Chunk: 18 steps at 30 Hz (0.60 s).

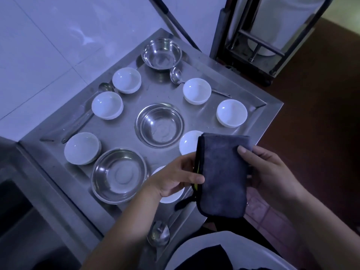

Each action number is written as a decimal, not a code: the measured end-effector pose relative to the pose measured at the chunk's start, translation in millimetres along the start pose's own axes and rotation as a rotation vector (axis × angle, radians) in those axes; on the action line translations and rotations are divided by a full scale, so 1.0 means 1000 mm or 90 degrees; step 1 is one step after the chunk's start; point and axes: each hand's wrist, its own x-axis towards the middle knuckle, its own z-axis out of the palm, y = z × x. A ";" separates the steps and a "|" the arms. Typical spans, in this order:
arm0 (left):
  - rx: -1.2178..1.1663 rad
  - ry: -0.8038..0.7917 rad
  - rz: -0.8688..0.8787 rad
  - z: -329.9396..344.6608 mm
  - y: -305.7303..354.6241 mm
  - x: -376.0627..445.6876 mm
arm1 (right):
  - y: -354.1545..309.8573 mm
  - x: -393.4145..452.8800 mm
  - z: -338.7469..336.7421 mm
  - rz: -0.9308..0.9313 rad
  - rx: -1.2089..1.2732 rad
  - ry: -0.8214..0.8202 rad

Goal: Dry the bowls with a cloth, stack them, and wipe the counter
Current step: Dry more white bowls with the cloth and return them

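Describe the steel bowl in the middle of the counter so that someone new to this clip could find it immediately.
Start at the square steel counter set against the white tiled wall. White bowls stand around its edges, and the middle steel bowl sits at the centre of them. Unlike the steel bowl at the far corner and the wide one at the near edge, it has white bowls on both sides.

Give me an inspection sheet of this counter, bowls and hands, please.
Surface: steel counter, rimmed, reflective.
Job's things: seven white bowls, e.g., two partly hidden; three steel bowls, e.g.; none stacked; grey cloth folded, off the counter.
Clutter: ladles.
Grippers: left hand and right hand hold the cloth.
Cables: nothing seen.
Surroundings: tiled wall, metal frame, dim light.
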 end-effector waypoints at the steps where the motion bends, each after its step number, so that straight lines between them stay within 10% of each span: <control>1: -0.030 0.023 -0.006 0.003 -0.004 0.003 | 0.003 0.001 -0.001 0.015 -0.009 0.015; 6: -0.074 0.141 -0.031 0.006 -0.024 0.010 | 0.020 0.000 -0.016 0.101 -0.056 -0.115; 18: -0.063 -0.030 0.041 -0.011 0.004 -0.013 | 0.012 0.022 -0.019 0.091 -0.022 -0.216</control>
